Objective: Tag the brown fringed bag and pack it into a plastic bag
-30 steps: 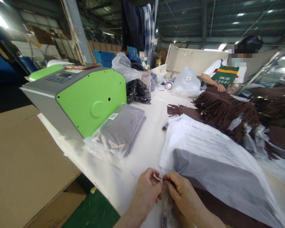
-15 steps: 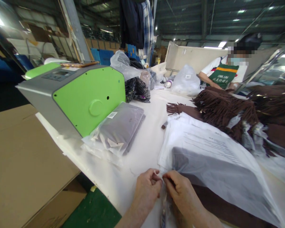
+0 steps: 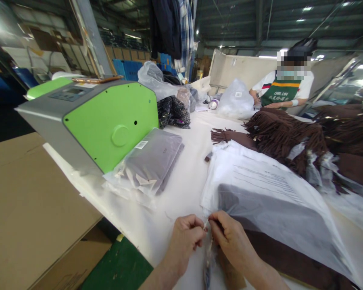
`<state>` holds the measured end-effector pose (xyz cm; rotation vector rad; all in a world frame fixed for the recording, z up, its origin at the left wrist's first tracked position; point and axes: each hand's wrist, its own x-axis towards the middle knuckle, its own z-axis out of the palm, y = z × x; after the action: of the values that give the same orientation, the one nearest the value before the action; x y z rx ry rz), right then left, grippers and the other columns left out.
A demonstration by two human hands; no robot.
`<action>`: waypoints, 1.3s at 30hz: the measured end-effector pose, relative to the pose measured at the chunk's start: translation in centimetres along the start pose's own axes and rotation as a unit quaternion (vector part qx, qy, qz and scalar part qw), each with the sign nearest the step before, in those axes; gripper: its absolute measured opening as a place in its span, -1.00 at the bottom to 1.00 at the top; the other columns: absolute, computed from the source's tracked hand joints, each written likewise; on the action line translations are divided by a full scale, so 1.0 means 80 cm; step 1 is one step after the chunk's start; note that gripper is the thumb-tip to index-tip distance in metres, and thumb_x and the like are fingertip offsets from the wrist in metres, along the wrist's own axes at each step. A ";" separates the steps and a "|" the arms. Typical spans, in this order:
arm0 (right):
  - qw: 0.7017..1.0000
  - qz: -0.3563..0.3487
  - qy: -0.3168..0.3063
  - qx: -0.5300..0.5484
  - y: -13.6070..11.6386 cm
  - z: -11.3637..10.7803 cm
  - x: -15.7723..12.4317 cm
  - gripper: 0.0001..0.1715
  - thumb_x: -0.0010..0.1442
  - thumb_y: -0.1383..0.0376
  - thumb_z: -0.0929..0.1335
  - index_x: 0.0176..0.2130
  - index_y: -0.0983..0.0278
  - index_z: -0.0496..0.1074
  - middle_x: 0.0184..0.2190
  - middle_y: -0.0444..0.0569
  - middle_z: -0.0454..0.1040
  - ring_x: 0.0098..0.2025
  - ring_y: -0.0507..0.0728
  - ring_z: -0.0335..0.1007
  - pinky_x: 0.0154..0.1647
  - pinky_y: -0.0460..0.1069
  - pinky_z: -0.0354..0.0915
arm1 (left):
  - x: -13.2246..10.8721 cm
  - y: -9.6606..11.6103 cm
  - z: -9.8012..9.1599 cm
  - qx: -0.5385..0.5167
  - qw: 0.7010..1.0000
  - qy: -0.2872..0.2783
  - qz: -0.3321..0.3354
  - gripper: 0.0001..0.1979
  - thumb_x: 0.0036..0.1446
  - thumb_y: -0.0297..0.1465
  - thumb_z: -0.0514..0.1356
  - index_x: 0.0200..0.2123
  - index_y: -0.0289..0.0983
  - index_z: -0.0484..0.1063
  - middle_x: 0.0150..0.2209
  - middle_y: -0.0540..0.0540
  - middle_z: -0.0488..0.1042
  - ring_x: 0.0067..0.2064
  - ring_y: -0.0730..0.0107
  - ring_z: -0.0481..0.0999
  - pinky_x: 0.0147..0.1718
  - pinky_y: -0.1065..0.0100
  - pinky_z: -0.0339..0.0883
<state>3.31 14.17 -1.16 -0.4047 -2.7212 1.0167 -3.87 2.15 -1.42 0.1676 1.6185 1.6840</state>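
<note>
My left hand (image 3: 186,237) and my right hand (image 3: 230,241) meet at the near edge of the white table (image 3: 187,177), fingers pinched together on the edge of a small clear plastic bag (image 3: 209,257) that hangs below them with something dark inside. Just right of my hands lies a stack of large clear plastic bags (image 3: 269,197) with printed text, over a grey folded garment.
A green and grey machine (image 3: 97,121) stands at the left with a bagged grey garment (image 3: 151,161) leaning on it. Brown fringed garments (image 3: 287,133) pile up at the right. A person in a green apron (image 3: 282,94) works at the far end. Cardboard (image 3: 30,201) lies at the left.
My hands have stayed pinched together and shifted slightly. The view has tilted a little. The person at the far end has moved their arms.
</note>
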 end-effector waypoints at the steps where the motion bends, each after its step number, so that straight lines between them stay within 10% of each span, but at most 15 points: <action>1: 1.000 -0.022 0.008 0.000 -0.002 -0.004 -0.003 -0.82 0.20 0.36 0.16 -0.36 0.25 0.30 -0.49 -0.10 0.39 -0.44 0.04 0.35 -0.40 -0.08 0.28 | -0.001 0.002 0.000 -0.073 0.997 -0.018 -0.025 -0.92 -0.38 -0.45 0.07 -0.65 -0.31 0.30 -0.74 0.07 0.25 -0.69 0.61 0.11 -0.70 0.52 -0.12; 6: 0.977 -0.154 0.109 -0.103 0.005 -0.021 -0.058 -0.80 0.20 0.33 0.22 -0.13 0.23 0.26 -0.26 0.00 0.43 -0.25 0.04 0.42 -0.27 -0.13 0.35 | 0.005 0.003 -0.001 -0.293 0.949 -0.081 -0.087 -0.85 -0.38 -0.43 0.13 -0.60 -0.27 0.21 -0.61 -0.02 0.44 -0.76 0.65 0.10 -0.75 0.50 -0.32; 15: 0.964 -0.032 0.170 -0.202 0.030 0.023 -0.107 -0.69 0.14 0.19 0.29 -0.12 0.25 0.26 -0.29 0.02 0.45 -0.28 0.13 0.44 -0.33 -0.05 0.38 | -0.010 0.009 -0.023 -0.196 0.971 -0.099 -0.098 -0.78 -0.40 -0.48 0.28 -0.56 -0.33 0.31 -0.71 0.09 0.29 -0.76 0.73 0.07 -0.74 0.54 -0.28; 21: 0.974 0.170 0.043 0.143 0.007 -0.008 -0.080 -0.78 0.07 0.14 0.27 -0.47 0.24 0.29 -0.60 -0.18 0.29 -0.56 -0.01 0.20 -0.55 -0.11 0.13 | -0.017 0.004 -0.030 -0.116 0.983 -0.106 -0.098 -0.71 -0.31 -0.37 0.33 -0.51 -0.33 0.31 -0.66 0.03 0.37 -0.74 0.70 0.15 -0.76 0.56 -0.22; 27: 0.786 0.348 -0.146 0.490 -0.014 -0.035 -0.062 -0.65 -0.22 0.12 0.42 -0.53 0.27 0.25 -0.74 -0.29 0.15 -0.73 -0.14 -0.09 -0.72 -0.16 -0.22 | -0.028 0.000 -0.024 -0.106 0.981 -0.142 -0.079 -0.68 -0.18 -0.27 0.32 -0.43 -0.30 0.28 -0.59 0.06 0.39 -0.75 0.68 0.20 -0.81 0.59 -0.19; 39: 0.784 0.359 0.024 0.506 -0.029 0.025 -0.052 -0.63 -0.23 0.13 0.41 -0.59 0.25 0.17 -0.80 -0.34 0.11 -0.78 -0.17 -0.18 -0.73 -0.14 -0.33 | -0.060 -0.043 -0.032 0.011 0.975 -0.222 0.008 -0.51 -0.18 -0.04 0.31 -0.23 -0.24 0.52 -0.38 -0.09 0.46 -0.45 0.49 0.43 -0.46 0.48 0.26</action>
<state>6.22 9.91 -1.51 -1.2019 -1.5160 2.3487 -0.62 -3.17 -2.98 0.5301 1.3012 1.5072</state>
